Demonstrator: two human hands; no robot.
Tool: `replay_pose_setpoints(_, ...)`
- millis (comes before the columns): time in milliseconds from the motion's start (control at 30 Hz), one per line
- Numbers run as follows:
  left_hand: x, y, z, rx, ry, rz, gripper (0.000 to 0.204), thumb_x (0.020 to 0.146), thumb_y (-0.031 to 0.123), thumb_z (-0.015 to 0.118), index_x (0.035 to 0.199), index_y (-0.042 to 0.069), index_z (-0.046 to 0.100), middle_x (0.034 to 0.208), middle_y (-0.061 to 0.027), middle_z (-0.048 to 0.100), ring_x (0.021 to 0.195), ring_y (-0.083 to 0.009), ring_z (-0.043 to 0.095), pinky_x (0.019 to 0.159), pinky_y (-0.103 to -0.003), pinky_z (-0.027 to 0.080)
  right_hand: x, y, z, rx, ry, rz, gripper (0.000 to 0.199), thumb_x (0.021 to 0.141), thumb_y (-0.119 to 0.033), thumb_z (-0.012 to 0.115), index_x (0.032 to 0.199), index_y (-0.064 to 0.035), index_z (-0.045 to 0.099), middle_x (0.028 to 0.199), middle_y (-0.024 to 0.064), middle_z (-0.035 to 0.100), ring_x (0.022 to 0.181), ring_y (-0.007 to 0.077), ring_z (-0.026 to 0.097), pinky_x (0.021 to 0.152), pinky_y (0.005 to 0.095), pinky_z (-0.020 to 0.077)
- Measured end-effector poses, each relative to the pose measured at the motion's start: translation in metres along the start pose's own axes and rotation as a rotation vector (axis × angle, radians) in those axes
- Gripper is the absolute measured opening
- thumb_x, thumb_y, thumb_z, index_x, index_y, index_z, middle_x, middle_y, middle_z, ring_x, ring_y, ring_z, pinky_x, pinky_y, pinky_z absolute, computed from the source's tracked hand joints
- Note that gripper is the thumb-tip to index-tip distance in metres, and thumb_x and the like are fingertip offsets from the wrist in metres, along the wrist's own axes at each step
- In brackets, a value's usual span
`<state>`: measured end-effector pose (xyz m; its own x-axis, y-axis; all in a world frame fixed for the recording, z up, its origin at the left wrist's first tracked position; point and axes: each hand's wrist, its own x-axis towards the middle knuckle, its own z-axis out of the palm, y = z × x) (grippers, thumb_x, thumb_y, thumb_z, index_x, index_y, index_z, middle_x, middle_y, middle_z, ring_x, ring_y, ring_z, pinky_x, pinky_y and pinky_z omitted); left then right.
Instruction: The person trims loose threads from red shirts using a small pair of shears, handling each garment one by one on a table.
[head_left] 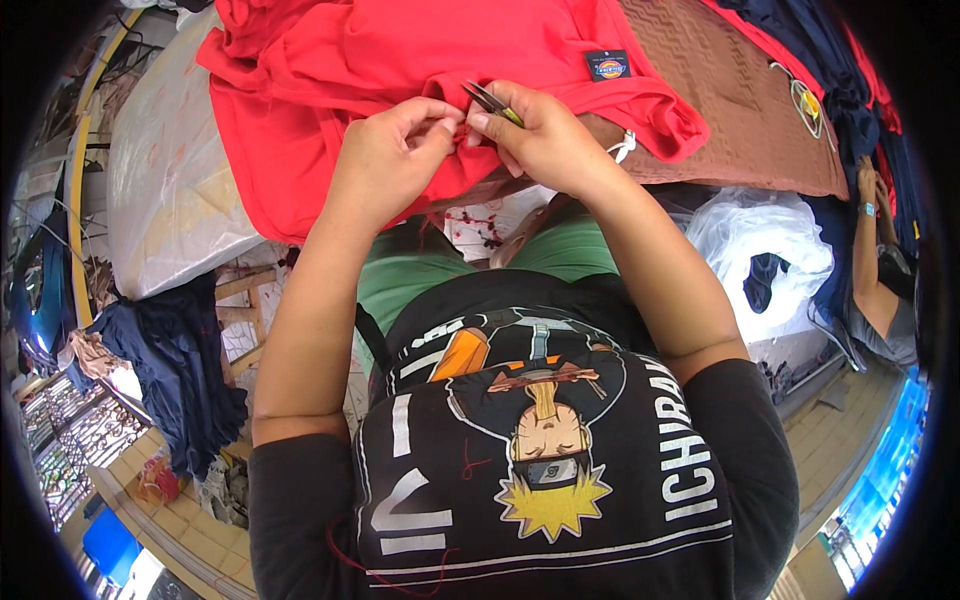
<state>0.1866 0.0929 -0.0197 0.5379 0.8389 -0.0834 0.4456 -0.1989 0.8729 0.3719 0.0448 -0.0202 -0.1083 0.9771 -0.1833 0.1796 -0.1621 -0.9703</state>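
Observation:
A red garment (300,100) with a dark label (608,65) lies spread in front of me. Its near edge is gathered up between my two hands. My left hand (390,150) is closed, thumb and fingertips pinching the red cloth at that edge. Close beside it, my right hand (535,130) is closed around a small pair of thread snips (512,116), dark metal with a yellow-green part. The snips' tips point up and left, over the cloth. The right fingertips are also at the red edge; how firmly they hold it is hidden.
Brown quilted cloth (740,110) covers the surface under the garment. Plastic-wrapped goods (170,150) stand at left, above dark blue cloth (175,370). A clear plastic bag (760,240) sits at right. Another person's arm (868,250) reaches dark garments at far right.

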Motion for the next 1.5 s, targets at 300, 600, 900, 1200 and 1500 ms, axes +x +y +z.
replay_pose_setpoints(300,0.000,0.005,-0.006,0.198,-0.024,0.053,0.018,0.093,0.013,0.059,0.102,-0.002,0.066,0.093,-0.0085,0.071,0.085,-0.0127,0.068,0.075,-0.025,0.054,-0.001,0.007,-0.005,-0.122,-0.031,-0.255,0.018,0.095,-0.013,0.057,0.109,0.0000,0.058,0.090,0.0026,0.062,0.087,0.0085,0.056,0.081,0.0254,0.0462)
replay_pose_setpoints(600,0.000,0.005,-0.005,-0.090,-0.036,0.018,0.018,0.097,0.013,0.053,0.104,-0.002,0.058,0.096,-0.0078,0.068,0.084,-0.0144,0.068,0.076,-0.026,0.055,-0.011,0.012,-0.018,-0.253,-0.050,-0.271,0.019,0.093,-0.014,0.060,0.107,-0.0006,0.062,0.092,0.0032,0.064,0.087,0.0093,0.057,0.080,0.0263,0.0467)
replay_pose_setpoints(900,0.000,0.001,-0.005,-0.014,-0.024,0.046,0.016,0.098,0.013,0.052,0.104,-0.001,0.058,0.095,-0.0071,0.067,0.084,-0.0149,0.068,0.074,-0.026,0.056,-0.008,0.003,-0.012,-0.497,-0.013,-0.330,0.016,0.090,-0.013,0.062,0.104,-0.0033,0.063,0.085,0.0119,0.066,0.078,0.0194,0.063,0.073,0.0315,0.0492)
replay_pose_setpoints(1200,-0.064,0.077,-0.103,0.428,-0.309,0.063,0.016,0.084,0.016,0.068,0.091,0.001,0.066,0.095,-0.0064,0.065,0.082,-0.0144,0.060,0.073,-0.026,0.046,-0.028,-0.024,-0.033,-0.482,0.048,-0.338,0.022,0.090,-0.016,0.063,0.107,-0.0024,0.061,0.091,0.0097,0.066,0.080,0.0181,0.062,0.073,0.0306,0.0489)
replay_pose_setpoints(1500,-0.046,0.047,-0.017,0.488,0.065,0.474,0.032,0.079,-0.002,0.064,0.109,0.011,0.066,0.117,-0.0071,0.055,0.094,-0.0234,0.060,0.077,-0.033,0.051,-0.021,-0.008,-0.014,-0.062,0.100,-0.407,0.016,0.093,-0.010,0.060,0.106,-0.0003,0.061,0.089,0.0021,0.066,0.083,0.0055,0.057,0.071,0.0242,0.0472)
